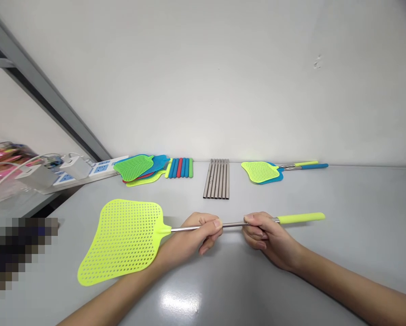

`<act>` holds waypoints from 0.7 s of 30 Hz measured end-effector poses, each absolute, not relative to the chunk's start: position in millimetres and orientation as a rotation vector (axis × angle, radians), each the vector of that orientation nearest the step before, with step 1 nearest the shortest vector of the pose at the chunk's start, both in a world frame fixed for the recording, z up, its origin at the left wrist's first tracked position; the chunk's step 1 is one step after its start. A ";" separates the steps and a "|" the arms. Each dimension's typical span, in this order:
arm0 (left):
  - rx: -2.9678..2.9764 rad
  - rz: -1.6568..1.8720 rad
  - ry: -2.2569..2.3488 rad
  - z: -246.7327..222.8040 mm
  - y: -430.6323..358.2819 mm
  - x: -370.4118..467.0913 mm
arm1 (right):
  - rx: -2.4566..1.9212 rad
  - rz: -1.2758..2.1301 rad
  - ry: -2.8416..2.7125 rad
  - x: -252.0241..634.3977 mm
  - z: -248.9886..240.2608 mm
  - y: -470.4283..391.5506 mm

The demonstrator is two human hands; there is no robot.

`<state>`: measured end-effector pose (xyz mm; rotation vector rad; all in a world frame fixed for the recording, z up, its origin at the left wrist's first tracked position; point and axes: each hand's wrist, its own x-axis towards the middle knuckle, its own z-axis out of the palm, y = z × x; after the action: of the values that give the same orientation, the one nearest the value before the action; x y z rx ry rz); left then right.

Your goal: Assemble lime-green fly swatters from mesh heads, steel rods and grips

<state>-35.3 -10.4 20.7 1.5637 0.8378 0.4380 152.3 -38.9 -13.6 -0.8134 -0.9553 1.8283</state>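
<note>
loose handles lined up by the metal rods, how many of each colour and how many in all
yellow handle: 1
blue handles: 4
red handle: 1
green handle: 1
total: 7
</note>
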 end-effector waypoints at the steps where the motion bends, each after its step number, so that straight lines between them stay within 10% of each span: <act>1: 1.564 0.441 0.835 20.6 -9.8 -35.8 | -0.814 1.831 -0.947 152.7 -14.0 -38.8; 21: 1.563 0.441 0.816 21.9 -2.2 -45.9 | -0.800 1.833 -0.875 158.9 -16.3 -36.8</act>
<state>-45.9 -2.2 21.9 1.5630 0.8160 0.4412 158.9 -36.8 -16.3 -0.8000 -0.8751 1.8331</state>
